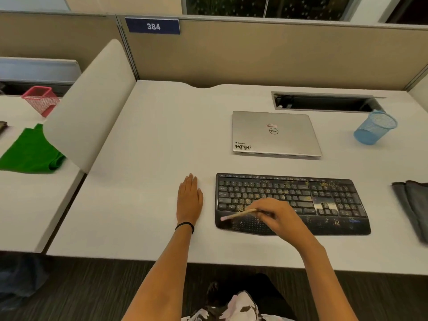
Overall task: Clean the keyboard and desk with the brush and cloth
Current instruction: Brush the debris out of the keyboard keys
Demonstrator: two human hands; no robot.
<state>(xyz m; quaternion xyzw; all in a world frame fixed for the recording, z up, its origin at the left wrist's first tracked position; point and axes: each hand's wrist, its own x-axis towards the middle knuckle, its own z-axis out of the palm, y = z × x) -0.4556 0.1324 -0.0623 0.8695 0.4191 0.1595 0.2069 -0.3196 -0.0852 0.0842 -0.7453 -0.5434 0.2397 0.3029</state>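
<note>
Here, right hand (281,214) gripped the brush (238,214), bristles on the crumb-strewn keyboard (324,200)'s left palm rest; left hand (189,200) lay flat, fingers straight, on the desk (139,193).

A closed silver Dell laptop (275,133) lies with a sticker on its near left corner. Just behind it to the right, a cable slot (324,101) stands open; right of the laptop sits a blue mesh pen cup (375,127). Far left of it, past a white divider panel (88,107), stands a pink mesh holder (41,99); behind, a blue plate reading 384 (152,26)
</note>
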